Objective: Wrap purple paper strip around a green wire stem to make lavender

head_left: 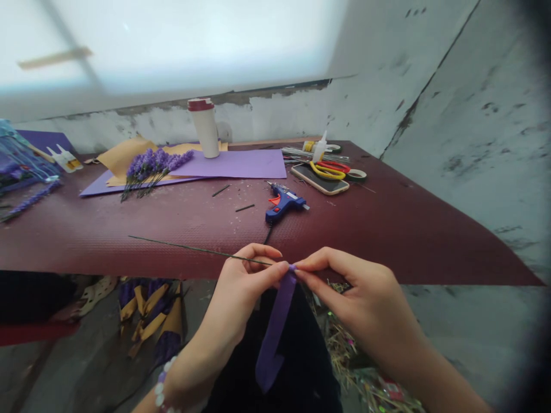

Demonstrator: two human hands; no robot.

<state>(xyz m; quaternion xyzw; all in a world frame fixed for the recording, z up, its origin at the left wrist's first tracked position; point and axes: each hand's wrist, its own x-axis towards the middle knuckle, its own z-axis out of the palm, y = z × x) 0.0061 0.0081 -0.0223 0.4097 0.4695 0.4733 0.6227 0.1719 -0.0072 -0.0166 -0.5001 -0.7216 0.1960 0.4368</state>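
Ribbon of flat purple material (275,332) hangs below the hands, on my side of the dark-red worktop's (400,229) near edge, its top at the tip of a thin green stem (189,248). On my remote feed, the left hand (241,292) pinches the stem between thumb and fingers; the right hand's (365,287) fingers pinch the ribbon's top. Beyond lies a blue glue gun (282,203); farther back I see purple flower sprigs (150,163) and a white, red-lidded cup (205,132).

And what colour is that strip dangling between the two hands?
The strip is purple, seen in the head view, the only one here.
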